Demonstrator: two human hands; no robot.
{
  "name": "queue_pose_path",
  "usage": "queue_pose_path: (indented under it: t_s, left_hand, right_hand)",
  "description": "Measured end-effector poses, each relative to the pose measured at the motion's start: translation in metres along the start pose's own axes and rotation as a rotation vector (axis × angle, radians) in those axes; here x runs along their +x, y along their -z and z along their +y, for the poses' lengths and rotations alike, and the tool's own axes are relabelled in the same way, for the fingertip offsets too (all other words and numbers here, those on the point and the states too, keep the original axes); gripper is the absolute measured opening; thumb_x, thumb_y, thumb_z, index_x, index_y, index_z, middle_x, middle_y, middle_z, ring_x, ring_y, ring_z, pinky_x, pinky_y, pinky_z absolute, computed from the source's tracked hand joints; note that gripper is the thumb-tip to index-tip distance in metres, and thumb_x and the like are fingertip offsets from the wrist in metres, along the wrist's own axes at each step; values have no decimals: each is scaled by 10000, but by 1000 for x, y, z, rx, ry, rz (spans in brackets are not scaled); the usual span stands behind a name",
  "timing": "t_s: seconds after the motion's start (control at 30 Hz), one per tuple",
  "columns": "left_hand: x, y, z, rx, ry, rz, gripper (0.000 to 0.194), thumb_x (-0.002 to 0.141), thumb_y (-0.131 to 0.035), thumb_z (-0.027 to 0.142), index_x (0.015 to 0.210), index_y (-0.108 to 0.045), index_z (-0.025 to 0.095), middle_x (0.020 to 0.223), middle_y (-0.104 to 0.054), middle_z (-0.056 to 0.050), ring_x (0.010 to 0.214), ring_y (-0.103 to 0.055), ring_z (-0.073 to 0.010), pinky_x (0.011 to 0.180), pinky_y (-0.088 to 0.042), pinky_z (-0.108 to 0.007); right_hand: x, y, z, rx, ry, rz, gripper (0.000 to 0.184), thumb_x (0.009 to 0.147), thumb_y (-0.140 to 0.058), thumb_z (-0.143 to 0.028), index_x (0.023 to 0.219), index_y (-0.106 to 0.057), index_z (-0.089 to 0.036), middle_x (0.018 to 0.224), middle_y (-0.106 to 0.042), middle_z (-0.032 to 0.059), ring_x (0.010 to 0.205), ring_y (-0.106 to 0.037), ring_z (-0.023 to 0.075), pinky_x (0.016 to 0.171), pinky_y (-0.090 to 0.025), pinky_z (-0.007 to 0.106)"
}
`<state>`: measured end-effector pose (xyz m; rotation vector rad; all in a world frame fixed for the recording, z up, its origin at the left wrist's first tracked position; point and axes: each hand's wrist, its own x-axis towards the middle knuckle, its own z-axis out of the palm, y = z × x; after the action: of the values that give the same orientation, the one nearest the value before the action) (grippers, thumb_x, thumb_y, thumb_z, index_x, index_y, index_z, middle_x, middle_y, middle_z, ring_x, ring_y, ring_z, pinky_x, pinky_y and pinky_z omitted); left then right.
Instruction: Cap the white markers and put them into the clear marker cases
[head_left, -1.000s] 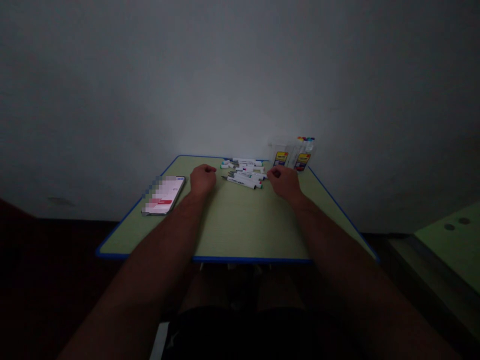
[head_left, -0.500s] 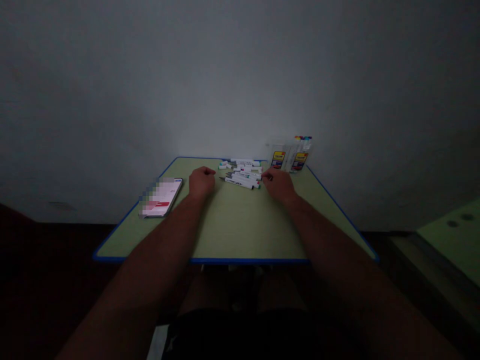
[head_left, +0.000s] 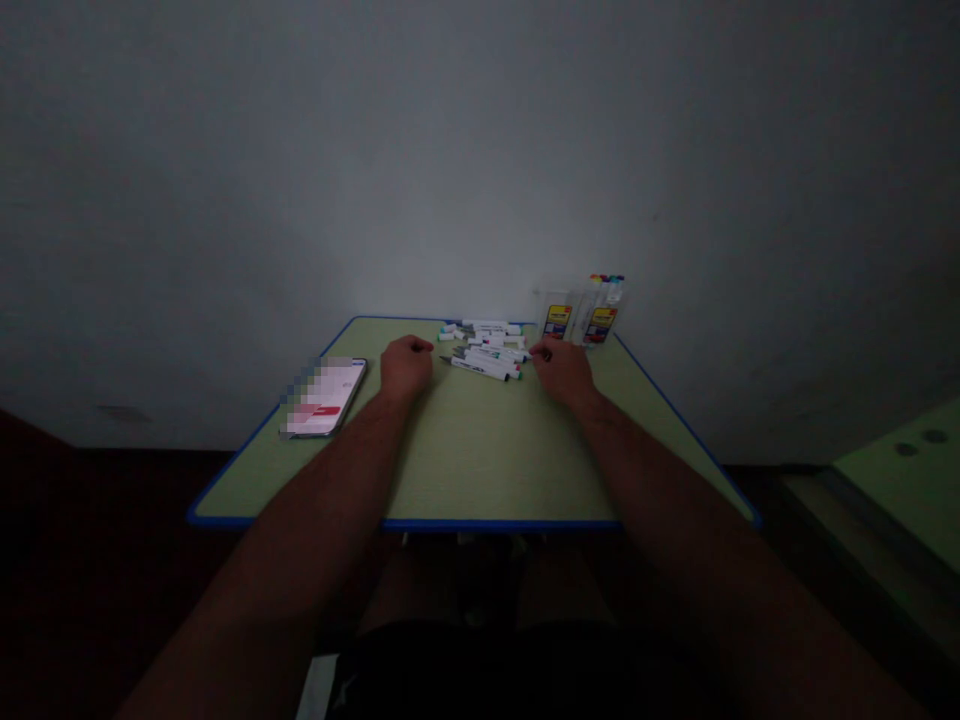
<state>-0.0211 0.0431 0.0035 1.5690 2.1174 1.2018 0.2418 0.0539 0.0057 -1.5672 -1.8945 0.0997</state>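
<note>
Lying heaped on the smooth, blue-rimmed table (head_left: 510, 455), slim white cylindrical markers (head_left: 480, 369) have the curled left hand (head_left: 407, 368) just to their left and the bent-fingered right hand (head_left: 564, 370) just right, though whether either grips anything cannot be told.

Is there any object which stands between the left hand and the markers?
Nothing visible: only table shows in the narrow gap between the left hand and the markers. The phone lies on the hand's other side.

Arms (head_left: 330, 500) fwd, L hand (head_left: 406, 367) curled, R hand (head_left: 564, 369) ditto
</note>
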Motion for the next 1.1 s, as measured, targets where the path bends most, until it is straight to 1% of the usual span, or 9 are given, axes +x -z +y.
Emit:
queue_pose_path:
  t_s: [0.2, 0.4, 0.47, 0.73, 0.9, 1.1]
  left_hand:
    - [0, 0, 0, 12, 0, 1, 259, 767, -594, 144, 944, -776, 193, 1020, -773, -81, 963, -688, -228, 883, -497, -322]
    - [-1, 2, 1, 38, -38, 15, 259, 794, -580, 156, 960, -777, 179, 999, -775, -88, 927, -692, -229, 859, -501, -322]
    - [-2, 2, 1, 39, -37, 17, 257, 800, -578, 161, 965, -775, 177, 994, -775, -86, 910, -694, -223, 847, -501, -315]
    - [-3, 2, 1, 52, -32, 14, 224, 816, -586, 182, 947, -768, 200, 986, -773, -67, 923, -692, -213, 845, -498, -294]
    - [-3, 3, 4, 51, -36, 14, 220, 815, -598, 172, 952, -770, 183, 998, -776, -77, 928, -695, -218, 855, -497, -299]
    - [-3, 3, 3, 52, -31, 12, 227, 812, -593, 165, 955, -769, 183, 990, -777, -79, 925, -696, -219, 846, -498, -301]
  right_hand:
    - [2, 2, 4, -10, -14, 36, 240, 876, -565, -154, 981, -777, -193, 999, -765, 78, 898, -683, 207, 857, -497, 335]
    - [-2, -4, -3, -11, 91, -64, 255, 866, -606, -158, 1052, -776, -194, 1045, -765, 83, 918, -684, 199, 862, -499, 322]
    - [-2, -5, -3, -24, 103, -70, 255, 871, -603, -157, 1053, -779, -182, 1070, -764, 93, 945, -686, 206, 876, -495, 325]
    - [0, 2, 3, -55, 17, -3, 275, 893, -567, -153, 1059, -781, -201, 1059, -767, 84, 948, -692, 219, 875, -498, 344]
    - [0, 1, 3, -38, 16, -3, 273, 894, -560, -141, 1054, -777, -183, 1065, -765, 95, 952, -691, 222, 878, -495, 345]
    - [0, 2, 2, -49, -7, 10, 273, 894, -558, -140, 1045, -778, -198, 1076, -764, 91, 967, -691, 222, 889, -494, 349]
